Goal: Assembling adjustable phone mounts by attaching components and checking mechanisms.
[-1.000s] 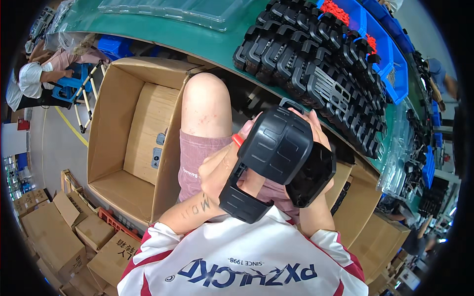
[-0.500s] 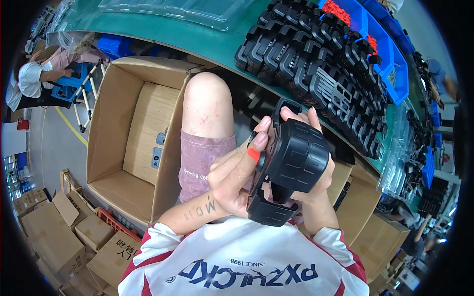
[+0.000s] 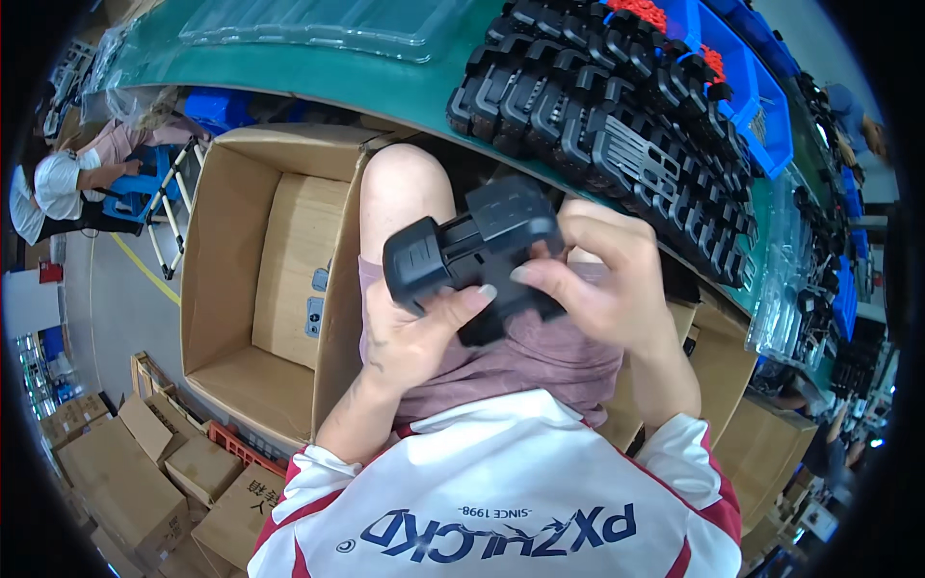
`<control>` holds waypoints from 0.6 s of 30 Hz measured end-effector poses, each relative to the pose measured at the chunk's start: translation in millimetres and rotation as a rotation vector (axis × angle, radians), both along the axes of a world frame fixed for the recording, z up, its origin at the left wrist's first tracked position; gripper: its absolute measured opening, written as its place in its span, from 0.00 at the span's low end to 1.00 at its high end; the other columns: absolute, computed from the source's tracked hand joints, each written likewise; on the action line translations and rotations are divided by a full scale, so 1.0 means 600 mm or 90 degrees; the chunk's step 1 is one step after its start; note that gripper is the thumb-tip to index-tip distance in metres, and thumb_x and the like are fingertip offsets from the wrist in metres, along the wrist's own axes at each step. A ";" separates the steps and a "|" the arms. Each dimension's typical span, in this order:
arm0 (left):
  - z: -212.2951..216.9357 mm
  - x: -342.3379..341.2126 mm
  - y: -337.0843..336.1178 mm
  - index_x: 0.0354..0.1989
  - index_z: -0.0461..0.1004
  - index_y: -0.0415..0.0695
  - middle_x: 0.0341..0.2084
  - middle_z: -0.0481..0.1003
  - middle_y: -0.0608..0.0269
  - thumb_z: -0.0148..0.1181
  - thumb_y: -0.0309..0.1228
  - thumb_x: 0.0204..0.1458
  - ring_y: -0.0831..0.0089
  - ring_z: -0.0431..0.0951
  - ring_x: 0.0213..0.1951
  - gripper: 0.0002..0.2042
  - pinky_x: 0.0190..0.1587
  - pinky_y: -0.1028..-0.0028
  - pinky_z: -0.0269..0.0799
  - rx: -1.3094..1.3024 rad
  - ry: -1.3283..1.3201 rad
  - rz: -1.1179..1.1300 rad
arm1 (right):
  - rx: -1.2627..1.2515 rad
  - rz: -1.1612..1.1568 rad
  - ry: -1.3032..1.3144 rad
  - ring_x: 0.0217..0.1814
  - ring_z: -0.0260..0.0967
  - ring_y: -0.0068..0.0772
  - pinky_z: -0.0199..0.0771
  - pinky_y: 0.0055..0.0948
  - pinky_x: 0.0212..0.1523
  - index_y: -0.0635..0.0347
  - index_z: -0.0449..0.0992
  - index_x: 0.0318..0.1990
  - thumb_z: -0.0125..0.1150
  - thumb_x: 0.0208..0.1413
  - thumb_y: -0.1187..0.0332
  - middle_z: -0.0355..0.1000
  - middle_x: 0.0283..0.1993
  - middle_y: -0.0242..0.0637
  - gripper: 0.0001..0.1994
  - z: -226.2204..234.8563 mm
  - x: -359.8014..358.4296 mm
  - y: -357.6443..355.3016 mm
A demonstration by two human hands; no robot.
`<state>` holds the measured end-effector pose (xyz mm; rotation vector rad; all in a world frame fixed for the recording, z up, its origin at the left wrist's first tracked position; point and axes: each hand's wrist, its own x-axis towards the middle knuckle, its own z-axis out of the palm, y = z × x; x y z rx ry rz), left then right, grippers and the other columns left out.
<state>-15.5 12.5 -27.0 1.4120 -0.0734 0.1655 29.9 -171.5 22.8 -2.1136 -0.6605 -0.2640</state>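
Note:
Over my lap I hold a black plastic clamp-like holder (image 3: pixel 508 226) with a ribbed block at each end and a sliding bar between them. My left hand (image 3: pixel 412 330) grips its left end, the thumb pressed along the near side. On the other end, my right hand (image 3: pixel 617 279) is closed, with thumb and bent fingers on the body. The fingers under the holder are hidden. Rows of similar black holders (image 3: pixel 568 106) stand packed on the green table (image 3: pixel 289 60), just beyond my right hand.
An open cardboard box (image 3: pixel 222 279) with a few small grey plates (image 3: pixel 314 316) inside stands left of my leg. Blue bins (image 3: pixel 771 135), some with red parts (image 3: pixel 639 12), line the far right. Clear plastic trays (image 3: pixel 323 24) lie on the table. Stacked cartons (image 3: pixel 116 472) fill the lower left.
The holder has moved left and turned from upright to lying slantwise across my hands. My left hand has shifted to its left end, my right hand to its right end.

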 end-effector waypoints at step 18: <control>-0.013 0.029 -0.001 0.46 0.69 0.36 0.33 0.75 0.57 0.58 0.17 0.46 0.76 0.74 0.32 0.16 0.37 0.84 0.69 -0.259 0.208 -0.195 | 0.110 0.028 0.281 0.14 0.56 0.22 0.57 0.19 0.17 0.63 0.68 0.18 0.64 0.41 0.75 0.66 0.15 0.30 0.09 -0.047 -0.005 0.002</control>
